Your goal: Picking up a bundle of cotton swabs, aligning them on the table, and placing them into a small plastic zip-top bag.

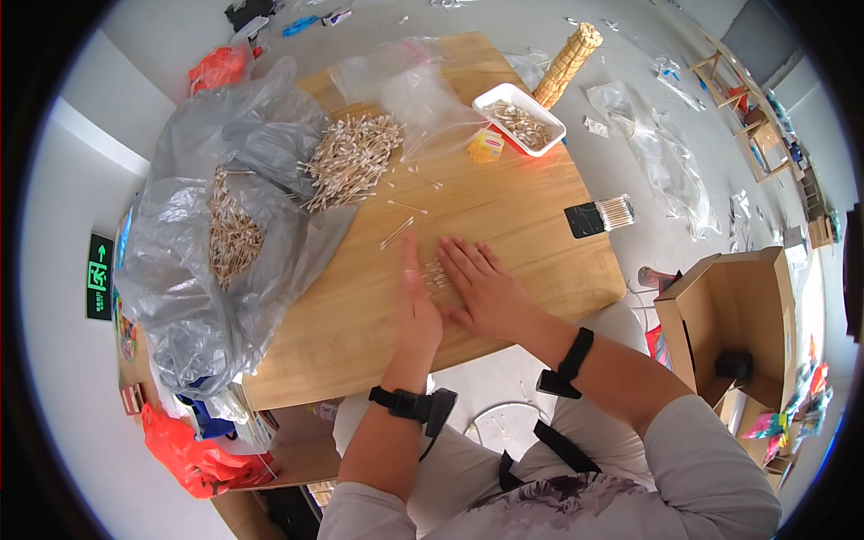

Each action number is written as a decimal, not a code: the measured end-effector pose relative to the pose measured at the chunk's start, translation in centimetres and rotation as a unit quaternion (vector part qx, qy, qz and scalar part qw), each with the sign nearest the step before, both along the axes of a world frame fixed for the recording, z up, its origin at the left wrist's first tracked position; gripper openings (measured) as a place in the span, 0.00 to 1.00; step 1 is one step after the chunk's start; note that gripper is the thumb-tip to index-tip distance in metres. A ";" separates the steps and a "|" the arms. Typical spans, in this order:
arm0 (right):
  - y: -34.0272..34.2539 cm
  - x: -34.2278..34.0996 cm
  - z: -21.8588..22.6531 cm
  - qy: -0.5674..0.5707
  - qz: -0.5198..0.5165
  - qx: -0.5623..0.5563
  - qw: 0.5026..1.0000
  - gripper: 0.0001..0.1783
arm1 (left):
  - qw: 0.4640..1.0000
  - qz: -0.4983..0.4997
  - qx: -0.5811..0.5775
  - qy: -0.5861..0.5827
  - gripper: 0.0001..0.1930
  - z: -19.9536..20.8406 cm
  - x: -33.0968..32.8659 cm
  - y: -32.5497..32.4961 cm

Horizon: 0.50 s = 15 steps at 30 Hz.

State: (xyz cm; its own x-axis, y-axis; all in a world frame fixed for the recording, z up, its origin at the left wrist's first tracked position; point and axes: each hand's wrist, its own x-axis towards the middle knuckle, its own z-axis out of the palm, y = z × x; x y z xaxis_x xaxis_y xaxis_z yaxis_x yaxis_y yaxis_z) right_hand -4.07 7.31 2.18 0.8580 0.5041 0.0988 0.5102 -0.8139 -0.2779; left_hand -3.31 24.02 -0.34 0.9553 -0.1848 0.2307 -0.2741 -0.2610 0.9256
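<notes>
A small row of cotton swabs [436,274] lies on the wooden table between my two hands. My left hand [418,301] stands on its edge along the left side of the row, fingers straight. Palm down with fingers stretched out, my right hand [486,286] rests over the row's right side and hides part of it. Neither hand grips anything. Just beyond my left fingertips lie a few loose swabs [397,232]. A large heap of cotton swabs [358,157] sits farther back on the table.
A grey plastic bag [171,261] holding more swabs covers the table's left side. At the back right are a white tray [486,97] of swabs, an orange-yellow packet [486,147] and a clear bag [418,94]. A black pack [585,220] with swabs lies at the right edge, near a cardboard box [733,288].
</notes>
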 end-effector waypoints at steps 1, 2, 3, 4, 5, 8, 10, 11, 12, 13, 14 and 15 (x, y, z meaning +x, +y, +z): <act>0.0 0.0 0.0 -0.006 0.005 0.014 1.000 0.50 | 1.000 0.001 -0.008 0.003 0.38 0.0 0.0 -0.2; 0.0 0.2 0.0 -0.014 0.010 0.029 0.999 0.50 | 1.000 0.003 -0.016 0.004 0.38 0.0 0.1 -0.2; -0.2 0.4 0.2 -0.015 0.012 0.029 0.999 0.50 | 1.000 0.005 -0.024 0.005 0.39 -0.1 0.1 -0.4; -0.5 0.5 0.3 0.007 -0.011 0.086 0.996 0.45 | 0.999 0.008 -0.032 0.007 0.39 -0.1 0.0 -0.4; -0.8 0.6 0.5 0.029 -0.034 0.142 0.989 0.41 | 0.999 0.009 -0.041 0.009 0.39 -0.2 0.1 -0.3; -1.1 1.1 0.9 0.156 -0.148 0.475 0.853 0.35 | 0.998 0.012 -0.066 0.018 0.40 -0.3 0.8 -0.4; -0.9 1.6 0.5 0.160 -0.169 0.525 0.819 0.34 | 0.996 0.012 -0.081 0.024 0.40 -0.2 1.2 -0.3; -0.9 1.9 0.2 0.162 -0.188 0.573 0.781 0.33 | 0.996 0.011 -0.089 0.025 0.41 -0.3 1.4 -0.7; -0.8 2.1 -0.4 0.161 -0.189 0.574 0.781 0.33 | 0.995 0.011 -0.096 0.027 0.41 -0.3 1.1 -0.8; -0.8 2.3 -0.8 0.159 -0.180 0.561 0.792 0.33 | 0.994 0.009 -0.104 0.028 0.41 -0.3 1.1 -0.9; -0.6 2.3 -0.8 0.157 -0.172 0.549 0.803 0.34 | 0.993 0.008 -0.111 0.031 0.41 -0.3 1.0 -0.8; -0.3 2.3 -0.7 0.157 -0.174 0.549 0.802 0.34 | 0.992 0.007 -0.118 0.033 0.42 -0.4 0.8 -0.9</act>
State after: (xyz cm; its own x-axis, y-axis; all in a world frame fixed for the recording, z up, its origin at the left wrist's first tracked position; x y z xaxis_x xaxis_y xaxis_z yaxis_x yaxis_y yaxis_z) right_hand -1.81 6.97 1.49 0.9973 -0.0142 0.0714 0.0703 -0.0680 -0.9952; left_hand -2.49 23.12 -0.71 0.9718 -0.1204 0.2027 -0.2085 -0.0378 0.9773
